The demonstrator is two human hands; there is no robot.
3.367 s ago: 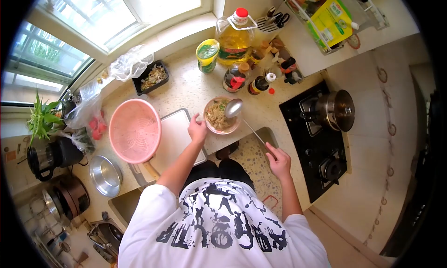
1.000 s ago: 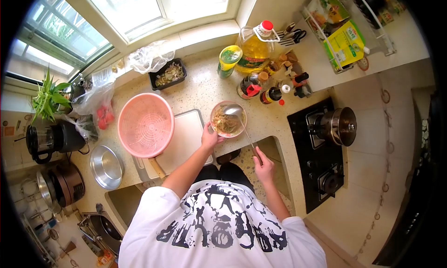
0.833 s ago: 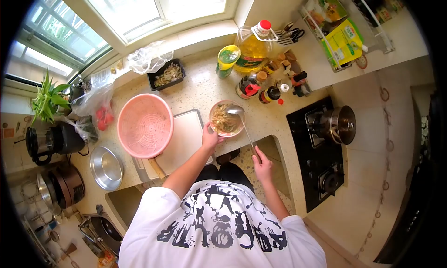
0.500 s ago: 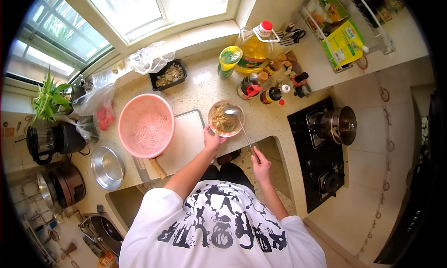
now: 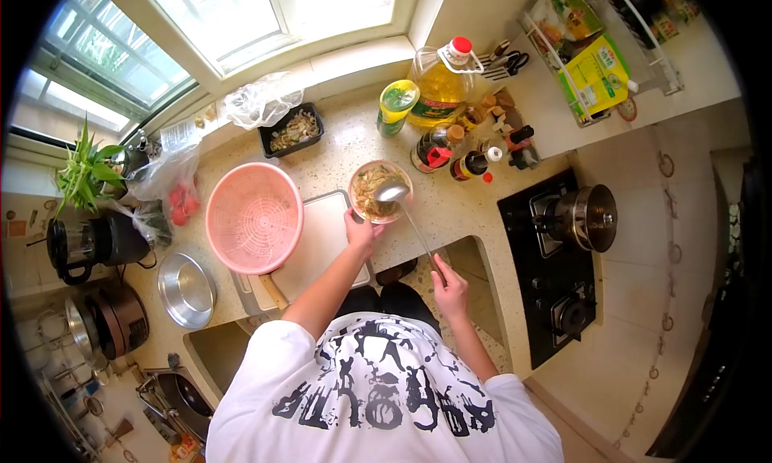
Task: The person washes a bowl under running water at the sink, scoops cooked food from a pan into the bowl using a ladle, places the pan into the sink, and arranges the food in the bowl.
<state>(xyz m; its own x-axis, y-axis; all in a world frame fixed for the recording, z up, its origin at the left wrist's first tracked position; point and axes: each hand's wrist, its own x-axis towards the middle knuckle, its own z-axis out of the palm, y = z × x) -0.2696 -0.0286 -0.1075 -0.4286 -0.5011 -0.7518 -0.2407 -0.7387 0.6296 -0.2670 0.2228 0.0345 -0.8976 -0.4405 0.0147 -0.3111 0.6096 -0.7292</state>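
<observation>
A small bowl of shredded, pale-brown food is at the counter's front, by the right edge of the white cutting board. My left hand grips the bowl's near-left side, its fingers partly hidden under the rim. In my right hand is the handle of a long metal ladle. The ladle's head rests in the bowl against the food, its handle slanting down to the right. A pink colander stands left of the bowl, overlapping the board.
Behind stand a black tray of food pieces, a green canister, a large oil bottle and sauce bottles. At right is a gas stove with a lidded pot. A metal basin and knife handle lie left.
The bowl and my left hand have shifted a little to the left and back. The ladle's head has moved left with the bowl; my right hand stays nearly in place.
</observation>
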